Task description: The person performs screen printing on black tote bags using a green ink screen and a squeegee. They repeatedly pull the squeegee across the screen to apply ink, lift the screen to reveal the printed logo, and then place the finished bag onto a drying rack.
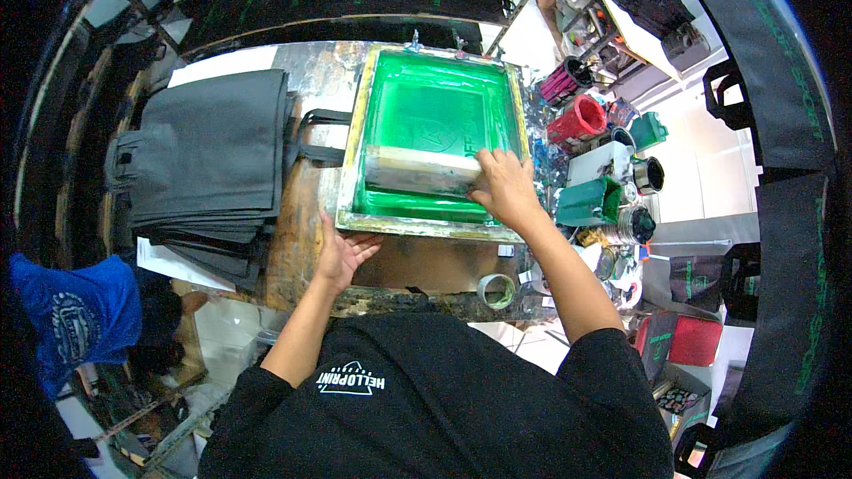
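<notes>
Over the table [300,244], head view: your right hand [508,184] grips the squeegee [417,170] by its right end; squeegee sits crosswise in green ink [435,93], toward the screen frame [426,227]'s near side. Your left hand [342,253] is open at the near-left corner, contact unclear. Black bags [213,142] stacked left.

Squeegee [417,170] gripped in right hand [508,186] on green screen [426,102].
Left hand [344,253]: spread, at near-left corner of frame [426,228]; contact unclear. Bags [209,146]: stacked left of left hand. Tape roll [483,291]: bodyward of right hand. Red tub [581,120]: beyond right hand, rightward.
</notes>
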`<state>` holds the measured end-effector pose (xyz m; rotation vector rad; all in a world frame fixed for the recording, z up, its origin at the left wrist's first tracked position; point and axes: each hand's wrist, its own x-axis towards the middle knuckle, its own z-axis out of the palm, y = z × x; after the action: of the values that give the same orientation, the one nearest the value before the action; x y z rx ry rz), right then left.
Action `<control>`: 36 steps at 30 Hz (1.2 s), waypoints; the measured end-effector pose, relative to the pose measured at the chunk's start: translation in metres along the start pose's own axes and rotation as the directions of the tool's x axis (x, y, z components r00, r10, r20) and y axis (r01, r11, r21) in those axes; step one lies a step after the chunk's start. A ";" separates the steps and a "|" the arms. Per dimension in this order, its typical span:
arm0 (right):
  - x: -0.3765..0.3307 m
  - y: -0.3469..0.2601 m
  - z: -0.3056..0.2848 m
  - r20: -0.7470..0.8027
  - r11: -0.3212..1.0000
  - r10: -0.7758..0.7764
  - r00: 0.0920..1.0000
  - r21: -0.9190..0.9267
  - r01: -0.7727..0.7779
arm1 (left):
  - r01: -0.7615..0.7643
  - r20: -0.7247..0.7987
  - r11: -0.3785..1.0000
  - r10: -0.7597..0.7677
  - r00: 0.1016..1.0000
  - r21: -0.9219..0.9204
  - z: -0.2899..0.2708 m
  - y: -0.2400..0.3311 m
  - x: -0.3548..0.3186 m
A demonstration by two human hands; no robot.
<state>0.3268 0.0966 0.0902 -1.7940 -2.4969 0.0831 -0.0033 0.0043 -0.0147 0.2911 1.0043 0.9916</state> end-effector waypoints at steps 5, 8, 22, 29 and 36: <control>-0.024 -0.011 0.030 0.030 1.000 0.006 1.000 -0.011 -0.006 | 0.050 -0.025 0.998 -0.049 0.999 0.035 -0.003 -0.006 0.004; -0.030 -0.015 0.053 -0.038 1.000 0.016 0.999 0.004 -0.015 | 0.096 -0.069 0.993 -0.091 0.993 0.071 -0.002 -0.009 0.004; 0.166 0.081 0.106 -0.188 0.992 0.050 0.981 -0.101 -0.070 | 0.176 -0.066 0.981 -0.171 0.983 0.085 -0.011 -0.011 0.012; 0.252 0.131 0.122 -0.202 0.994 0.018 0.979 -0.099 -0.038 | 0.261 -0.110 0.963 -0.252 0.961 0.070 -0.020 -0.015 0.027; 0.276 0.131 0.093 -0.111 0.995 0.024 0.994 -0.091 -0.034 | 0.727 -0.170 0.519 -0.750 0.640 0.450 -0.056 0.022 0.057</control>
<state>0.3544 0.3996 -0.0067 -1.8157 -2.4370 -0.1292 -0.0516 0.0499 -0.0639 0.2489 1.1743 -0.0844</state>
